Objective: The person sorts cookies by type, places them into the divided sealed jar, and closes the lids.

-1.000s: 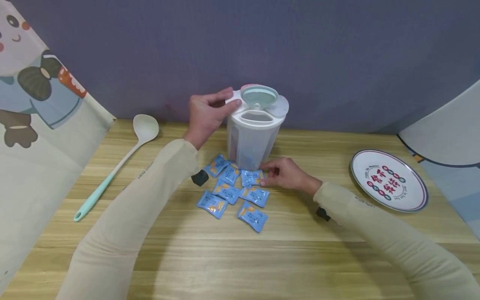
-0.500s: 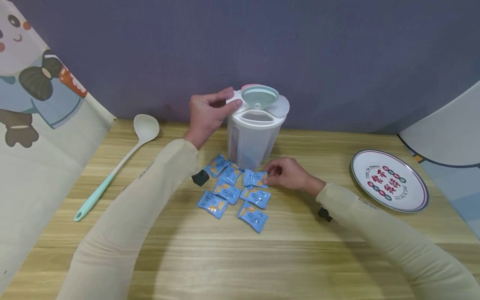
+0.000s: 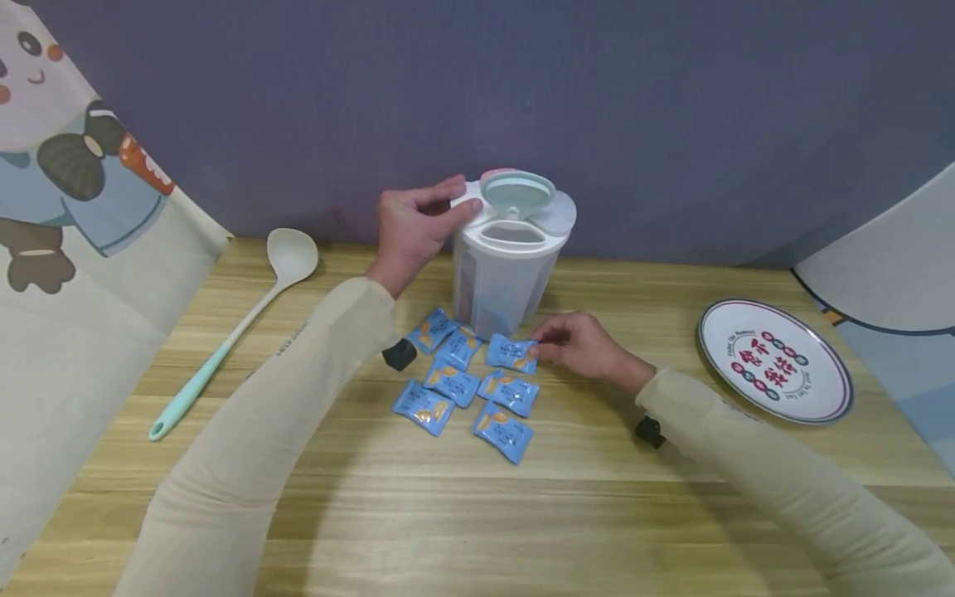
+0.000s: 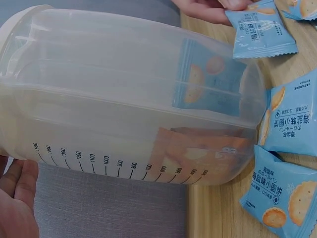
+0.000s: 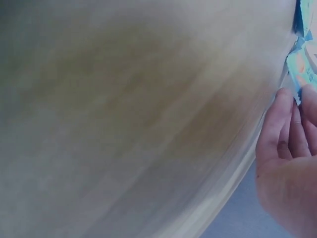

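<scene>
My left hand (image 3: 409, 228) grips the white lid of a translucent plastic storage container (image 3: 492, 286) at its upper left. A pale green flap (image 3: 516, 192) on the lid stands raised behind an opening. Through the wall, the left wrist view shows a blue packet (image 4: 208, 79) and an orange packet (image 4: 203, 153) near the bottom. At the container's front right, my right hand (image 3: 578, 344) pinches the right end of a blue biscuit packet (image 3: 509, 354) between thumb and fingers. Several more blue biscuit packets (image 3: 451, 383) lie on the table in front of the container.
A ladle (image 3: 289, 255) with a mint handle lies at the left. On the right is a white plate (image 3: 809, 390) with red lettering. The wooden table (image 3: 477, 514) ends at a dark blue-grey wall panel (image 3: 671, 124) behind the container.
My right hand has shifted slightly right, with the pinched packet sliding a little right and away from the container's base. My left hand and the container stay nearly in place.
</scene>
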`<action>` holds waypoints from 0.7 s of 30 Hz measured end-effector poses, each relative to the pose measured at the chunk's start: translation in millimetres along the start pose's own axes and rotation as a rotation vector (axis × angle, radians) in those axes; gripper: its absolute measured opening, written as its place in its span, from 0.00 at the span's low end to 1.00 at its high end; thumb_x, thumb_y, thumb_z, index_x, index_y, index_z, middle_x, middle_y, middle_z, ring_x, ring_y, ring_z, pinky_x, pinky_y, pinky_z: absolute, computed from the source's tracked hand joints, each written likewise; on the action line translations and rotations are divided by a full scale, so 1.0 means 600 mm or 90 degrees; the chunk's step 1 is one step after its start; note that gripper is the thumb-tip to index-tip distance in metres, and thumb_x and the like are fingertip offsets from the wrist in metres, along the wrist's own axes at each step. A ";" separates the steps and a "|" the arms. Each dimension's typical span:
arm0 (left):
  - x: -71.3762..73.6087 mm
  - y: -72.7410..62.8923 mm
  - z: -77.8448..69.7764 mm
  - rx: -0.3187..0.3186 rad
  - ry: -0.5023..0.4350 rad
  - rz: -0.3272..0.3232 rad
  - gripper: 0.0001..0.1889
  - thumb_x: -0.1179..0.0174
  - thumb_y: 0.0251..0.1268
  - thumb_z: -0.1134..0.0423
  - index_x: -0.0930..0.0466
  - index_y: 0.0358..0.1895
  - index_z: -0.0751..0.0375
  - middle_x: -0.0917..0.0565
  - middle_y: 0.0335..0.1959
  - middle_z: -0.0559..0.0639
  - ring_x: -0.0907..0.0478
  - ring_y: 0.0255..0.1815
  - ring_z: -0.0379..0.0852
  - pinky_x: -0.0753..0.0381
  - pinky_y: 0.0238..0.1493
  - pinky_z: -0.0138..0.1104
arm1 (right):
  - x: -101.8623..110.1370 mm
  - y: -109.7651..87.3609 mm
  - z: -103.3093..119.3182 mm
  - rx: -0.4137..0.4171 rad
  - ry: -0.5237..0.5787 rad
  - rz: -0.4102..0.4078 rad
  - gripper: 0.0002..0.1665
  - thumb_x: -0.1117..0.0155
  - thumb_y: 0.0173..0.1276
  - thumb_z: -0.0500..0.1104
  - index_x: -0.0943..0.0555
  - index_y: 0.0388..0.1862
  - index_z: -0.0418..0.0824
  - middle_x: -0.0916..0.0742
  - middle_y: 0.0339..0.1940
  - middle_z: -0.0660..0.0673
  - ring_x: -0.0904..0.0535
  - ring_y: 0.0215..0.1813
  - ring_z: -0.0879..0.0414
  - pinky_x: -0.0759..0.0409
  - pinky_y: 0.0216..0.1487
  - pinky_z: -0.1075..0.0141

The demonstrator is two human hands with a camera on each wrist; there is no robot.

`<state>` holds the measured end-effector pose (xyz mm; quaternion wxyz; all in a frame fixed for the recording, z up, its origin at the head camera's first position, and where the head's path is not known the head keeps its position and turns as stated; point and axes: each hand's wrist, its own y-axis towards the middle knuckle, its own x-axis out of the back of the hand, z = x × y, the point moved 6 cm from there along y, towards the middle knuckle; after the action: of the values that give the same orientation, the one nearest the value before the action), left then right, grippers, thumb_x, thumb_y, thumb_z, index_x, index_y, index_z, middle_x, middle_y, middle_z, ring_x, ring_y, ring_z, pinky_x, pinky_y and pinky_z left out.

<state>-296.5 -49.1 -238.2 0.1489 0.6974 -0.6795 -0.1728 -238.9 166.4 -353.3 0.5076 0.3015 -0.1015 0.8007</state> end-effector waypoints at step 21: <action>0.000 0.000 0.000 0.004 0.007 -0.003 0.16 0.28 0.48 0.70 0.17 0.39 0.77 0.16 0.44 0.60 0.19 0.47 0.44 0.21 0.49 0.32 | 0.034 -0.036 0.010 0.024 0.076 -0.083 0.03 0.33 0.58 0.27 0.18 0.32 0.27 0.15 0.28 0.38 0.23 0.27 0.56 0.23 0.23 0.70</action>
<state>-296.3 -49.2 -238.2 0.1503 0.7001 -0.6777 -0.1673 -224.1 188.9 -339.6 0.5579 0.2685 -0.0361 0.7844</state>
